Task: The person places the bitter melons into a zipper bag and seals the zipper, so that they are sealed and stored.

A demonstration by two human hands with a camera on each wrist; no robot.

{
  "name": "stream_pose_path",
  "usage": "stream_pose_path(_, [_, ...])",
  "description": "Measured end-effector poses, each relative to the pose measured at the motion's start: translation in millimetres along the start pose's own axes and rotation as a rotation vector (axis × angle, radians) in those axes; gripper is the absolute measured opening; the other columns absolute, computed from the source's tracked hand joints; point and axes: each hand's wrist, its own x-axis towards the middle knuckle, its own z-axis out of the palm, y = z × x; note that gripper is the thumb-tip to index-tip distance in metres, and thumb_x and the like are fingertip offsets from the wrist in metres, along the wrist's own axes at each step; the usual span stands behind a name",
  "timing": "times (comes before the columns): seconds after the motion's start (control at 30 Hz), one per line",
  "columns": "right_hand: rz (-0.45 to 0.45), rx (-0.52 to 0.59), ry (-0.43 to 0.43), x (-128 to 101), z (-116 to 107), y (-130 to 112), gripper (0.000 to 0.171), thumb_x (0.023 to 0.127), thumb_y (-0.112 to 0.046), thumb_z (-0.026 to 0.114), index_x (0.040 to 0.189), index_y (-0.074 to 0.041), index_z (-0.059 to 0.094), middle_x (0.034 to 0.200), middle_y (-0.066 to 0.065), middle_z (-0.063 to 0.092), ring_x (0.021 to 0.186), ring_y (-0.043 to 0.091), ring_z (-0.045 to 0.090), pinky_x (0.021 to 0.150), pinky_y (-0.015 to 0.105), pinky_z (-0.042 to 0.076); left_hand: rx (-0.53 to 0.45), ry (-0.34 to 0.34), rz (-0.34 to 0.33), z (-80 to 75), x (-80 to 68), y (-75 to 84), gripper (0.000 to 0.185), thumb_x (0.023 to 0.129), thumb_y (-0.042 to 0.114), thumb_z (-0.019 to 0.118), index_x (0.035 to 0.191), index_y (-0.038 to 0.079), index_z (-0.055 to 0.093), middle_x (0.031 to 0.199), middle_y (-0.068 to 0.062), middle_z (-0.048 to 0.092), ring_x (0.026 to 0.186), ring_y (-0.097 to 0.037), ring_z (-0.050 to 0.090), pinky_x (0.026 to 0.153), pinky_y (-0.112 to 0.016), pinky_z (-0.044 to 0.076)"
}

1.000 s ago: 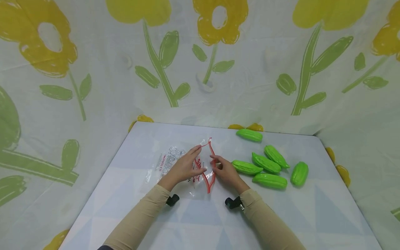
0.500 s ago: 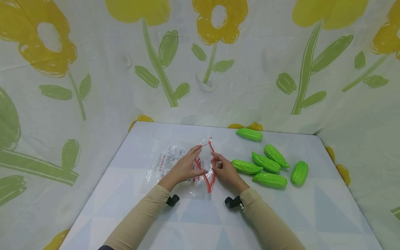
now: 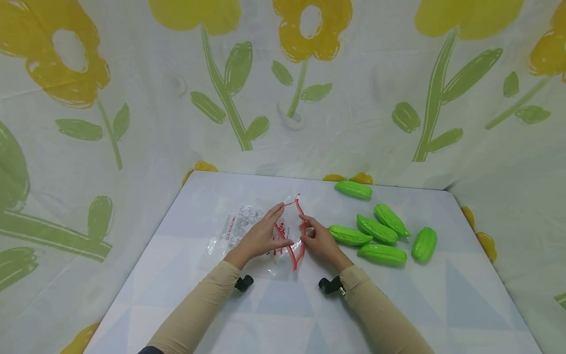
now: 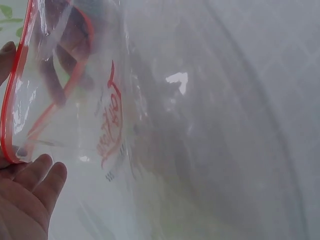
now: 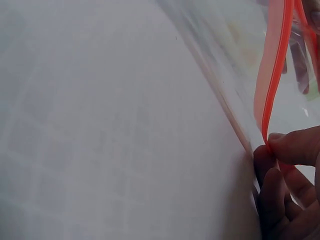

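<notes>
Very little has moved since a second ago: the right hand (image 3: 322, 242) has crept a touch toward the red zip strip (image 3: 300, 231) and its thumb and forefinger now sit right on that strip, while the left hand (image 3: 261, 237) lies where it was on the clear plastic bag (image 3: 239, 230). The bag rests flat on the worktop (image 3: 274, 314), left of centre, with its mouth turned toward the right hand and the two red edges bowed apart into a narrow lens-shaped gap. The left grip is loose and flat, fingers nearly straight, pressing the near side of the bag down beside the zip; the left wrist view shows the fingertips (image 4: 42, 175) against the film with the red edge (image 4: 10, 120) running past them. The right grip is narrow, a pinch closed on the far lip, as the right wrist view shows with the fingertips (image 5: 295, 147) meeting on the red strip (image 5: 272, 85). Read as a judgement, the bag's mouth looks part open and held so. Six green toy vegetables (image 3: 382, 254) lie untouched on the worktop to the right, the nearest one (image 3: 349, 235) just beside the right hand, and none is inside the bag.
</notes>
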Motion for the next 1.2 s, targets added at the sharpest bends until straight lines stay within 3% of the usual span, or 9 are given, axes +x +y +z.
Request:
stream_pose_path(0.17, [-0.016,0.011,0.008,0.2,-0.2,0.6,0.065,0.085,-0.017,0.068,0.141,-0.033,0.039,0.117,-0.002,0.058,0.078,0.015,0.056,0.068,0.028,0.050,-0.004,-0.013,-0.023,0.0,0.2,0.6,0.104,0.071,0.063,0.067,0.150,0.015,0.018,0.156,0.005,0.011,0.139,-0.014,0.019,0.106,-0.037,0.033])
stream_pose_path(0.5, [-0.003,0.017,0.010,-1.2,-0.8,-2.7,0.065,0.084,-0.016,0.067,0.141,-0.030,0.040,0.118,-0.001,0.057,0.079,0.015,0.055,0.068,0.028,0.050,-0.031,-0.004,-0.031,1.2,0.9,0.3,0.099,0.074,0.050,0.073,0.149,0.012,0.021,0.155,0.004,0.013,0.140,-0.015,0.019,0.108,-0.038,0.031])
stream_pose_path(0.87, [-0.037,0.008,0.025,-0.4,-0.4,0.2,0.062,0.083,-0.013,0.068,0.138,-0.029,0.045,0.116,0.002,0.058,0.078,0.013,0.055,0.066,0.027,0.048,-0.025,-0.011,-0.039,0.9,-0.2,0.1,0.101,0.074,0.054,0.071,0.149,0.013,0.019,0.156,0.007,0.009,0.140,-0.015,0.017,0.108,-0.038,0.031])
stream_pose_path(1.2, [-0.047,-0.003,0.033,-2.1,1.8,2.5,0.062,0.083,-0.015,0.070,0.134,-0.041,0.046,0.113,-0.003,0.058,0.080,0.013,0.055,0.068,0.027,0.049,-0.018,-0.018,-0.084,1.8,0.3,-1.0,0.101,0.073,0.055,0.071,0.150,0.015,0.018,0.156,0.009,0.008,0.140,-0.015,0.020,0.106,-0.039,0.033])
